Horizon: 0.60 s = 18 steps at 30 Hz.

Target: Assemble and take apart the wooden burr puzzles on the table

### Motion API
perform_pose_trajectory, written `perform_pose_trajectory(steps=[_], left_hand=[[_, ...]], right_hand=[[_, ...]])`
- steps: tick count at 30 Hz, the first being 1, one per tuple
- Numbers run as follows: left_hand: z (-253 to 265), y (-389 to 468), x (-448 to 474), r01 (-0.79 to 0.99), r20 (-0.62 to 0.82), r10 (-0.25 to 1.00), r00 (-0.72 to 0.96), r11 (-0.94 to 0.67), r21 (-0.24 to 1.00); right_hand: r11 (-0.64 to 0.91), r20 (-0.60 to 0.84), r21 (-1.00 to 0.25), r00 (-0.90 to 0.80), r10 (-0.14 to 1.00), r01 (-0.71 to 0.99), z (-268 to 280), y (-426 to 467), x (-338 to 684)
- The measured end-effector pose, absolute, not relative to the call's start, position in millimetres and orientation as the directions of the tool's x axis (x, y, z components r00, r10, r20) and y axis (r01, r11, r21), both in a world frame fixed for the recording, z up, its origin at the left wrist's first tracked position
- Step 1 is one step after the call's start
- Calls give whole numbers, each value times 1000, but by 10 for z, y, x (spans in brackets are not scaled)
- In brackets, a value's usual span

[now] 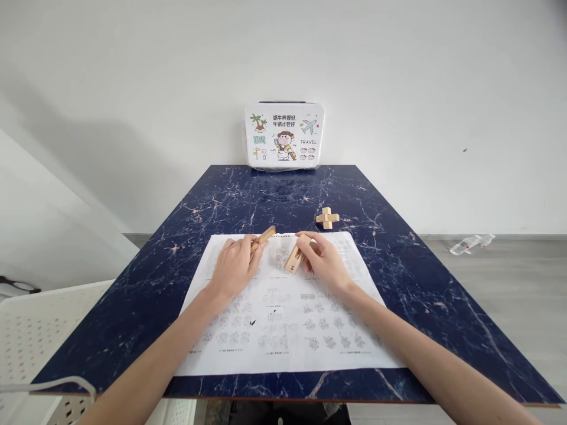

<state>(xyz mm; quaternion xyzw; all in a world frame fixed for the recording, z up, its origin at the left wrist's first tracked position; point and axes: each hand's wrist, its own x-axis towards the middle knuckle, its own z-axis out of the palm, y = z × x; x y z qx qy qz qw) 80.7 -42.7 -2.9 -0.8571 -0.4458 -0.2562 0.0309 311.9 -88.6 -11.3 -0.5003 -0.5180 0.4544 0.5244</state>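
Note:
My left hand (235,264) rests over the upper left of a printed instruction sheet (283,360), its fingers closed around a wooden puzzle piece (266,235) that juts out toward the upper right. In my right hand (325,260) is another wooden puzzle piece (293,261), flat, with a dark number 2 and a notch, pinched between thumb and fingers and tilted down to the left. The two pieces are apart. Beyond the sheet's top edge, an assembled wooden cross-shaped puzzle (327,218) sits on the table.
A white cartoon-printed case (286,136) stands at the back of the dark blue marbled table (283,198), against the wall. A white perforated chair (26,330) and a white cable (57,383) are at the left. A clear plastic item (472,244) lies on the floor at right.

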Motion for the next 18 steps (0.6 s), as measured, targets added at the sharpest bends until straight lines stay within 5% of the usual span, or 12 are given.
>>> perform_pose_trajectory(steps=[11, 18], left_hand=[[-55, -449, 806, 842, 463, 746, 479, -539, -2], [-62, -458, 811, 819, 432, 755, 493, -571, 64]], right_hand=[[88, 86, -968, -16, 996, 234, -199, -872, 3105], [95, 94, -966, -17, 995, 239, -235, -875, 3106]])
